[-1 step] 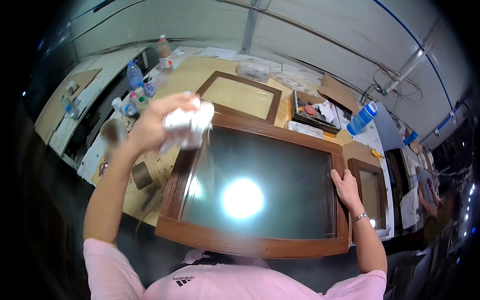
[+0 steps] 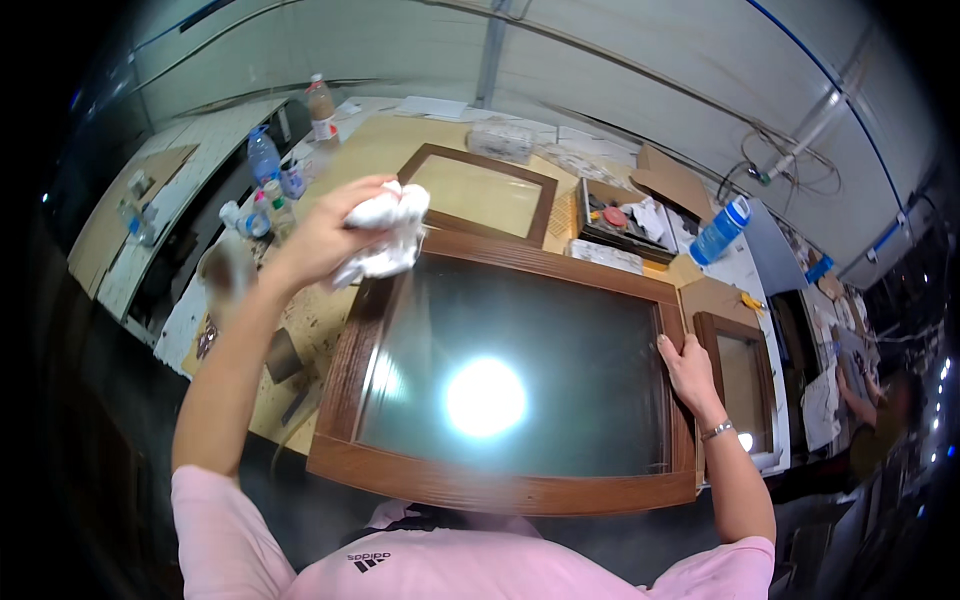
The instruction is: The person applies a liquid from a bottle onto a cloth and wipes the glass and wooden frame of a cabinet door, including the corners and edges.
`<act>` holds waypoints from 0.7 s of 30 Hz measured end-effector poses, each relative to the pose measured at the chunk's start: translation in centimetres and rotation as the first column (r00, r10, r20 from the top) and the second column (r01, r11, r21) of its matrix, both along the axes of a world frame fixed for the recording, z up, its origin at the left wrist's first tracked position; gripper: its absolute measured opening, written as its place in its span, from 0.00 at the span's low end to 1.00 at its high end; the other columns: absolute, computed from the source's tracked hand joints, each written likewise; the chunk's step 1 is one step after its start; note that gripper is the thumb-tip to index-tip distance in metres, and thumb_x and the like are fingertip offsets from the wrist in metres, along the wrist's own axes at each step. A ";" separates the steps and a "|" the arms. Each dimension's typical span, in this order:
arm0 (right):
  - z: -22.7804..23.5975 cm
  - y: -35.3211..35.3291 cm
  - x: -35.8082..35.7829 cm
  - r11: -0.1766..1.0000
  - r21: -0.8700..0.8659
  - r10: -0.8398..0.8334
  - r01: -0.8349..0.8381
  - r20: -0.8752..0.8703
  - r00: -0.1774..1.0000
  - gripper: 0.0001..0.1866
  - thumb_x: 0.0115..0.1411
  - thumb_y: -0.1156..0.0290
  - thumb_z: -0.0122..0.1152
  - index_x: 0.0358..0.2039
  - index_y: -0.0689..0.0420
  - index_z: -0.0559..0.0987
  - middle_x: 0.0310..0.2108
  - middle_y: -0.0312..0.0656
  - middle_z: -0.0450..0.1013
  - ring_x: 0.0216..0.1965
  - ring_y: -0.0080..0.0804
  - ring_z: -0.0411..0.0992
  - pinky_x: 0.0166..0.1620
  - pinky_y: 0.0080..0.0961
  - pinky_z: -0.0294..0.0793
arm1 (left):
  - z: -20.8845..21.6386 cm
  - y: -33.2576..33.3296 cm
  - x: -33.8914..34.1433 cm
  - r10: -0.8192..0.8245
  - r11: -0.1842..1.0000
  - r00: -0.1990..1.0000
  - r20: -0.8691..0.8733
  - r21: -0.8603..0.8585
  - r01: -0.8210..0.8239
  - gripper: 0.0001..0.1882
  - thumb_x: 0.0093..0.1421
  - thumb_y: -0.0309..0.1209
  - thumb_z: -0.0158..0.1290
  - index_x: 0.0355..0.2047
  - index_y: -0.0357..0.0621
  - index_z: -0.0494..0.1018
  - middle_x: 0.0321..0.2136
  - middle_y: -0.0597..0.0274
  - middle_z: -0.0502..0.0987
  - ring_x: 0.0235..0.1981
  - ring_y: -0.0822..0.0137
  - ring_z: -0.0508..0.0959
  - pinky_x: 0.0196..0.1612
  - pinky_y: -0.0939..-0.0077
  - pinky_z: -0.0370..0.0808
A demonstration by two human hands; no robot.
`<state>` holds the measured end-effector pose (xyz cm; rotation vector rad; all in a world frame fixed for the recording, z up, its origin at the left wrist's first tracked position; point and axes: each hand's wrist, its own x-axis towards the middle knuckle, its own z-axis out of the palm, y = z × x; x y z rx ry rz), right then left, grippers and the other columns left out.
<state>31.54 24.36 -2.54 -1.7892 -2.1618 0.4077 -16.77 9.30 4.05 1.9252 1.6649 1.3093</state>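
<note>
A brown wooden frame with a glass pane (image 2: 520, 390) fills the middle of the view, its near edge close to my body. The pane reflects a bright round light. My left hand (image 2: 335, 235) is closed on a crumpled white cloth (image 2: 392, 230), raised over the frame's far left corner. I cannot tell whether the cloth touches the wood. At the frame's right side, my right hand (image 2: 690, 370) grips the rail (image 2: 678, 345), thumb on top; the fingers beneath are partly hidden. A metal bracelet circles that wrist.
Behind lies another brown frame (image 2: 480, 195). A smaller glazed frame (image 2: 740, 375) sits at right. Around them are a box of odds and ends (image 2: 625, 222), a blue bottle (image 2: 722, 230), several bottles (image 2: 265, 155) at far left and a tape roll (image 2: 283, 355). Another person (image 2: 875, 420) works far right.
My left hand and the cloth have shifted slightly and show less blur. My right hand stays on the frame's right rail.
</note>
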 end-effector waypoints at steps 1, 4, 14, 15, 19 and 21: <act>0.2 0.0 0.5 1.000 0.001 0.002 -0.002 -0.039 0.999 0.33 0.64 0.47 0.57 0.37 0.75 0.73 0.32 0.71 0.74 0.39 0.68 0.74 0.42 0.51 0.73 | -0.7 2.8 1.4 0.127 0.939 0.971 0.201 -0.340 -0.053 0.27 0.60 0.31 0.57 0.59 0.42 0.68 0.54 0.49 0.74 0.54 0.62 0.76 0.54 0.70 0.74; -0.8 0.3 1.7 0.999 0.049 -0.017 0.019 -0.054 0.998 0.33 0.64 0.47 0.56 0.37 0.75 0.72 0.31 0.71 0.74 0.38 0.68 0.74 0.42 0.51 0.73 | -6.0 2.3 18.4 -0.498 0.851 0.839 -0.219 -0.308 0.425 0.21 0.61 0.24 0.51 0.56 0.41 0.72 0.60 0.46 0.67 0.60 0.52 0.66 0.65 0.60 0.62; -1.4 0.7 2.0 0.999 0.016 -0.039 0.042 -0.117 0.992 0.27 0.70 0.54 0.45 0.36 0.72 0.73 0.30 0.71 0.74 0.37 0.69 0.74 0.44 0.55 0.72 | -0.9 12.2 17.4 -0.190 0.852 0.838 0.511 -0.337 0.399 0.19 0.57 0.21 0.50 0.50 0.34 0.75 0.47 0.51 0.79 0.49 0.60 0.79 0.53 0.67 0.74; -1.7 1.0 1.3 1.000 0.026 -0.014 0.017 -0.133 0.991 0.24 0.70 0.58 0.43 0.37 0.71 0.73 0.30 0.70 0.75 0.37 0.68 0.74 0.44 0.54 0.72 | -1.7 15.1 17.3 -0.176 0.956 0.957 0.228 -0.193 0.222 0.20 0.55 0.20 0.50 0.49 0.35 0.75 0.46 0.49 0.79 0.48 0.57 0.79 0.54 0.63 0.73; -3.0 1.7 2.4 0.997 0.046 -0.050 0.063 -0.237 0.970 0.19 0.67 0.64 0.43 0.35 0.68 0.76 0.32 0.68 0.75 0.39 0.67 0.74 0.46 0.53 0.72 | -8.9 16.7 27.5 -0.346 0.897 0.819 -0.458 0.094 0.432 0.24 0.46 0.19 0.49 0.46 0.42 0.79 0.49 0.42 0.74 0.48 0.43 0.73 0.52 0.50 0.71; -3.6 1.8 4.0 0.992 0.010 -0.118 0.126 -0.293 0.949 0.18 0.66 0.65 0.44 0.34 0.68 0.77 0.33 0.67 0.75 0.40 0.66 0.74 0.47 0.53 0.72 | -8.0 11.6 31.2 -0.741 0.641 0.582 -0.335 -0.094 0.762 0.23 0.45 0.21 0.54 0.44 0.48 0.82 0.51 0.47 0.74 0.51 0.47 0.73 0.53 0.55 0.71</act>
